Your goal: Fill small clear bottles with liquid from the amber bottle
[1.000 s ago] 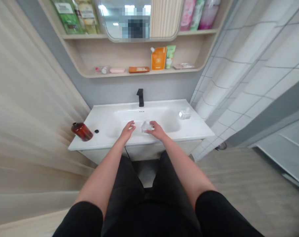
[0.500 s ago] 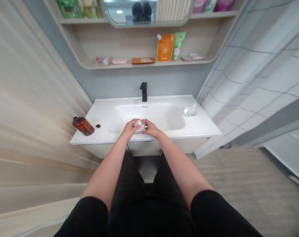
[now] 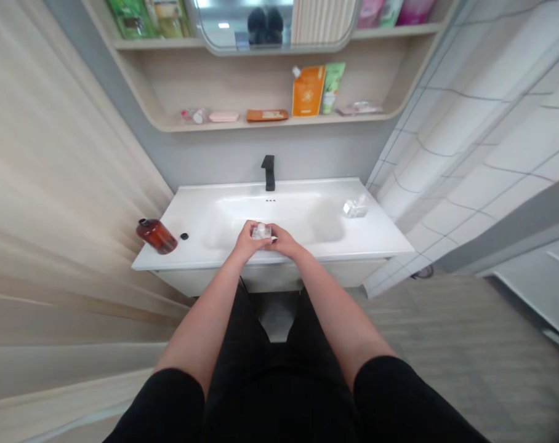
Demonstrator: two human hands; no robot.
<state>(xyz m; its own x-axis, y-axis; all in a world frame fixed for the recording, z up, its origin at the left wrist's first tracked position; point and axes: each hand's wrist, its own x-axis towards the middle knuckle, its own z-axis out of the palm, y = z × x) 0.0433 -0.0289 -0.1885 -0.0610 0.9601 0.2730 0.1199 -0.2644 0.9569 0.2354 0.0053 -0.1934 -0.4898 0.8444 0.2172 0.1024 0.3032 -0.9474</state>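
Both hands meet over the front edge of the white sink [image 3: 307,212]. My left hand [image 3: 247,241] and my right hand [image 3: 284,241] are closed round a small clear object [image 3: 261,232], perhaps a little bottle or cup; its shape is hard to make out. A black tap [image 3: 269,172] stands at the back of the basin, straight beyond the hands.
An amber bottle [image 3: 156,236] lies on the counter's left end with a small black cap [image 3: 184,236] beside it. A clear container [image 3: 354,208] sits at the right. The shelf [image 3: 270,122] above carries an orange pouch, a green tube and small items. Tiled wall on the right.
My left hand, open and apart a second ago, has come in and closed on the clear object together with the right hand. The view has tilted slightly down.
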